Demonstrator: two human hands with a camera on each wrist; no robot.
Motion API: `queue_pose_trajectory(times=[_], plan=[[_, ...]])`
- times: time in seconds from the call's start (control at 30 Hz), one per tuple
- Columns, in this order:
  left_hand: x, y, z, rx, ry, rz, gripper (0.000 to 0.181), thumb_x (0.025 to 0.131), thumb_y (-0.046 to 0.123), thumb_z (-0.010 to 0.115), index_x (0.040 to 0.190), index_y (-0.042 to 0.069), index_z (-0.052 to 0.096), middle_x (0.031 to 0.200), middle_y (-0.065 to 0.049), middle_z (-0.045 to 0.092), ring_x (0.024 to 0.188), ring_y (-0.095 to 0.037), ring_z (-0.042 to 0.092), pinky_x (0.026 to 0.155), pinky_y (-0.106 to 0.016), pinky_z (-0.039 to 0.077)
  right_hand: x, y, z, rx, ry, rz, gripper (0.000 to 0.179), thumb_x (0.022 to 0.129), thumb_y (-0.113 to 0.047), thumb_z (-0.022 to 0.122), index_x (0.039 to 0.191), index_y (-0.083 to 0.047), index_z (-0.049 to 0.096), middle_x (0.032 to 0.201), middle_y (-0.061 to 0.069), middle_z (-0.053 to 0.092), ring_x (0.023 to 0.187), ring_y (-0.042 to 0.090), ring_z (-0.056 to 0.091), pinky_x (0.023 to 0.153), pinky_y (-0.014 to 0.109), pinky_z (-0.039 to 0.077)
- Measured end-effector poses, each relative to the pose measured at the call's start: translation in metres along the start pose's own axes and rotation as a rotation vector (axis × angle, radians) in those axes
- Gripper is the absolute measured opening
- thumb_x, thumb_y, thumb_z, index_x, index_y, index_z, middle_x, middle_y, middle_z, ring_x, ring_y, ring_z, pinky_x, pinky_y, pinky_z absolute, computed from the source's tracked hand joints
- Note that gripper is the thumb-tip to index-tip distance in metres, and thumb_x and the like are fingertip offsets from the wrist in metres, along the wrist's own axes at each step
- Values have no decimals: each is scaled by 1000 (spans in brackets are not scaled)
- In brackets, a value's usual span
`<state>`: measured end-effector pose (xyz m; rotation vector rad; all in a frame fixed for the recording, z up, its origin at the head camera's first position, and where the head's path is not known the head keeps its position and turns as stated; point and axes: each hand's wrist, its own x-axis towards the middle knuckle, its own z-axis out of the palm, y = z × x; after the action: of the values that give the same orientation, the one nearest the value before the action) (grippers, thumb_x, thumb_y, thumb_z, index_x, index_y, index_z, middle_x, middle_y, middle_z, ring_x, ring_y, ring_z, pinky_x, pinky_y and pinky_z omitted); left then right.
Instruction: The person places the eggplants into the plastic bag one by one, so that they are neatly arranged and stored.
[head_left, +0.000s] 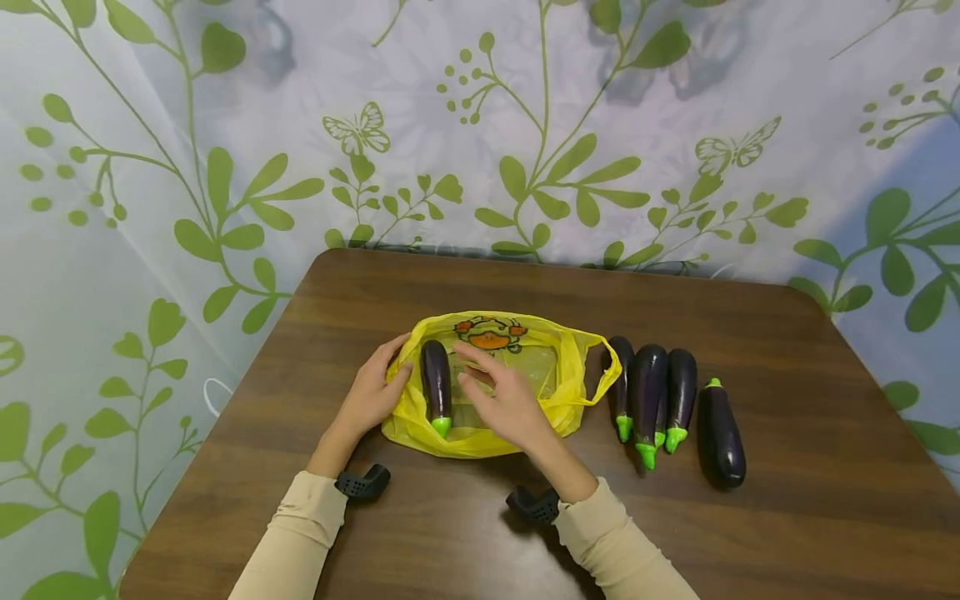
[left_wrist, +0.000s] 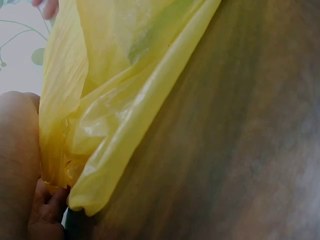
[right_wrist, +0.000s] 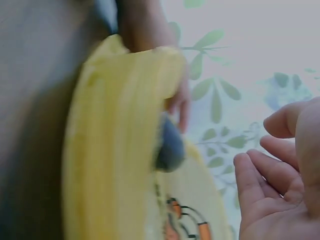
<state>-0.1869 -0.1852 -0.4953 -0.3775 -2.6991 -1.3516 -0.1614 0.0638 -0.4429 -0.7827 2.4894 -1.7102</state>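
Note:
A yellow plastic bag (head_left: 483, 448) lies on the table with its mouth spread open and a printed cartoon on its far inner side. Inside it, at the left, one eggplant (head_left: 436, 383) rests with its green stem end toward me. My left hand (head_left: 375, 390) holds the bag's left rim, thumb on the inner side and fingers along the outside. Over the bag's middle hovers my right hand (head_left: 510, 404), fingers loosely extended and holding nothing. In the right wrist view that hand (right_wrist: 280, 175) is apart from the bag and the dark eggplant end (right_wrist: 171, 146).
Right of the bag, several eggplants (head_left: 649, 392) lie side by side, one partly behind the bag's handle loop (head_left: 609, 375). Another eggplant (head_left: 722, 435) lies farther right, stem end away from me. Behind the brown table (head_left: 810, 400) hangs a leaf-patterned curtain (head_left: 420, 75).

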Motion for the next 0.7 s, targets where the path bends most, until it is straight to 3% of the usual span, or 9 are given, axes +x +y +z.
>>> queue_pose_trajectory(times=[0.1,0.23,0.33,0.7], plan=[[0,0,1,0,1,5,54,107,20,54,158,8,40,154,-19,48,140,-38,49,115,-57,41,-1,-10,-8,24,0,15,46,106,-15,59,151,-17,53,151,7,56,134,32,59,108,41,50],[0,-1,1,1,4,8,54,107,20,55,157,8,40,154,-19,47,140,-38,48,115,-57,41,-2,-23,-18,-26,5,22,46,106,-20,60,152,-19,53,150,6,58,132,25,61,108,42,50],[-1,0,0,2,5,9,54,107,20,55,158,8,40,154,-19,47,140,-38,48,115,-57,41,-4,-31,-24,-40,13,20,47,106,-23,60,152,-19,53,150,8,58,133,25,60,108,47,50],[-2,1,-1,1,10,15,53,107,18,55,156,6,42,153,-21,48,140,-39,49,115,-57,41,-11,-52,-39,-27,51,-16,47,106,-26,60,152,-21,53,151,3,57,134,22,59,109,48,49]])
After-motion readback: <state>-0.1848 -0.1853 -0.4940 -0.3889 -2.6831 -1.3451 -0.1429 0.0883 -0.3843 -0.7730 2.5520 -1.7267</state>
